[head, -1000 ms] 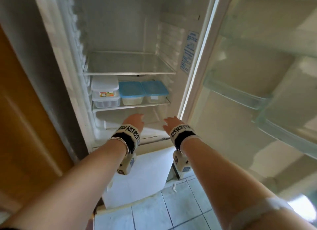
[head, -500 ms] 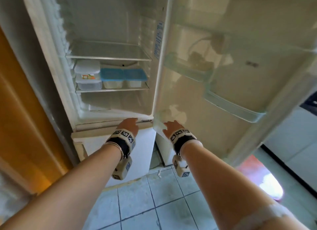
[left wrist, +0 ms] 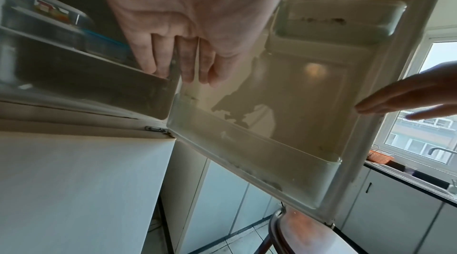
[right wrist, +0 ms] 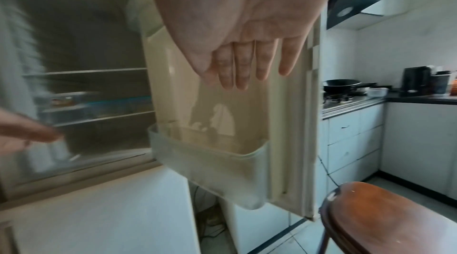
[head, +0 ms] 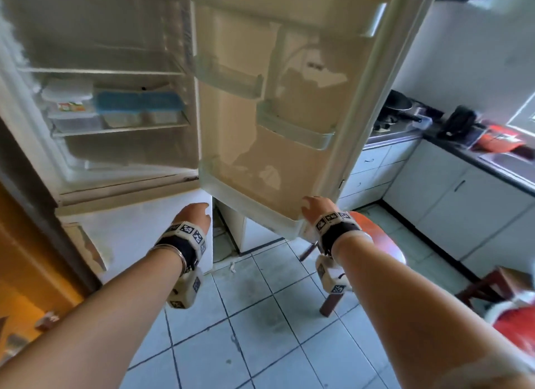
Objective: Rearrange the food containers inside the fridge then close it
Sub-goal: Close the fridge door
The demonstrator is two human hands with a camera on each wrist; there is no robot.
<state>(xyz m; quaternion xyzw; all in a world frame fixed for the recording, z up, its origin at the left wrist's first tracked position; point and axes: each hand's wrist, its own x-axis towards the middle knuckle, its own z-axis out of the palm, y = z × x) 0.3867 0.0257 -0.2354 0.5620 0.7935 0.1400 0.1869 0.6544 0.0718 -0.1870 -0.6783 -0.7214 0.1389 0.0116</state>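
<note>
Cream-coloured fridge door (head: 289, 104) stands wide open with the food containers (head: 115, 107) lined on the middle shelf (head: 121, 129), so the right hand (head: 317, 207), fingers straight and holding nothing, should press its outer edge and swing it shut evenly, while the empty left hand (head: 194, 214) keeps clear.

1. Three food containers on the lower fridge shelf (head: 121, 129): one clear container (head: 72, 113) at the left and two blue-lidded containers (head: 139, 107) to its right.
2. Two hands below that shelf: left hand (head: 194, 216), right hand (head: 317, 207).
3. One wooden stool (right wrist: 385, 217) beside the open fridge door (head: 289, 113).
</note>
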